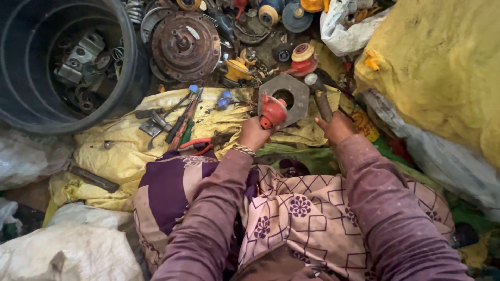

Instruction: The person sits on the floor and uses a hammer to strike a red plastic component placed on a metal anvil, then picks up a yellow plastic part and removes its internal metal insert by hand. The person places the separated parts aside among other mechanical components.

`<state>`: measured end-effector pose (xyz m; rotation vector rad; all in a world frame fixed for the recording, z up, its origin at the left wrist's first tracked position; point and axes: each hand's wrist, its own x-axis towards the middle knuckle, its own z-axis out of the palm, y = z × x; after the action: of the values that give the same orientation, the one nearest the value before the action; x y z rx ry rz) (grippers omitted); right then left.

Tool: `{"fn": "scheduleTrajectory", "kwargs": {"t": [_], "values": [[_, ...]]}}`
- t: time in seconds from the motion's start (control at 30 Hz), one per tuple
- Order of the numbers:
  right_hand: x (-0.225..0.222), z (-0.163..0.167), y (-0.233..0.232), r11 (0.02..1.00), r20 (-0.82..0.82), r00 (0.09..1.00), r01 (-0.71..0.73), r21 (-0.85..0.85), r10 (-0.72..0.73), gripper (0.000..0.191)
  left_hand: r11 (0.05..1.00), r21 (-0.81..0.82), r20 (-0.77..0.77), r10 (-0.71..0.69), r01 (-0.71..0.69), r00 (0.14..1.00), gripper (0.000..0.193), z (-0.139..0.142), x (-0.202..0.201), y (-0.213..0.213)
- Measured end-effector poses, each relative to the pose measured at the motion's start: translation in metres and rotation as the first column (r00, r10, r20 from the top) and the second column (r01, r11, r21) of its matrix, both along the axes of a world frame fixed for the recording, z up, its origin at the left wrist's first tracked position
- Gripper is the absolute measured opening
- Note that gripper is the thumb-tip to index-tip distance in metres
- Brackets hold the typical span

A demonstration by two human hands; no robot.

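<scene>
**Steadying the red part on the hex block before a hammer blow**

The left hand (253, 133) is clenched around a small red fitting (272, 110), holding it against the face of a large grey hexagonal metal block (292, 93) with a round hole through its middle. The right hand (337, 126) is wrapped around the handle of a hammer (319, 96) whose head sits just beside the block's upper right edge. Block, fitting and hammer all lie on a yellow sack (130, 151) spread on the floor in front of the person's knees.

To my eye the step in hand is knocking something loose from the red fitting, with the block serving as an anvil. Doing it well looks to call for a few things:

- Seat the fitting squarely over or against the hole, so that whatever is driven out has somewhere to go.
- Keep the left fingers low on the fitting's body, clear of the spot to be struck — they sit close to it now.
- Start with short, light taps; the fitting looks like plastic or thin painted casting and could crack.

The block rests on soft sacking, so it may rock. Loose pliers and screwdrivers (179, 119) lie to the left, well apart, and a dark tub (133, 57) of scrap parts stands beyond them.
</scene>
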<state>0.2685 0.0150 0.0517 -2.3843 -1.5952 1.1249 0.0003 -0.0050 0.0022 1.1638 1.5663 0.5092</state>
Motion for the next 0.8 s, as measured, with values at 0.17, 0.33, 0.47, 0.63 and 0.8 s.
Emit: {"fn": "scheduleTrajectory", "kwargs": {"t": [0.17,0.33,0.47,0.63,0.8], "values": [[0.000,0.003,0.001,1.000,0.010,1.000,-0.006,-0.022,0.007,0.056,0.952,0.298,-0.293,0.023,0.068,0.956,0.040,0.007,0.000,-0.003],[0.000,0.003,0.000,1.000,0.003,1.000,-0.017,0.001,0.017,0.058,0.919,0.384,-0.428,0.092,0.089,0.899,0.027,0.001,0.004,-0.006],[0.001,0.000,0.000,1.000,-0.021,1.000,0.013,-0.027,-0.014,0.056,0.968,0.240,-0.249,-0.012,0.073,0.968,0.031,-0.011,0.005,-0.001],[0.001,0.000,0.001,1.000,-0.027,1.000,0.013,-0.002,-0.013,0.054,0.991,-0.106,0.276,-0.050,0.082,0.960,0.040,-0.021,0.004,0.008],[-0.003,0.012,0.000,0.999,-0.069,0.997,0.031,-0.041,-0.034,0.053,0.946,0.311,-0.250,-0.010,0.090,0.968,0.041,-0.015,0.013,0.001]]}}
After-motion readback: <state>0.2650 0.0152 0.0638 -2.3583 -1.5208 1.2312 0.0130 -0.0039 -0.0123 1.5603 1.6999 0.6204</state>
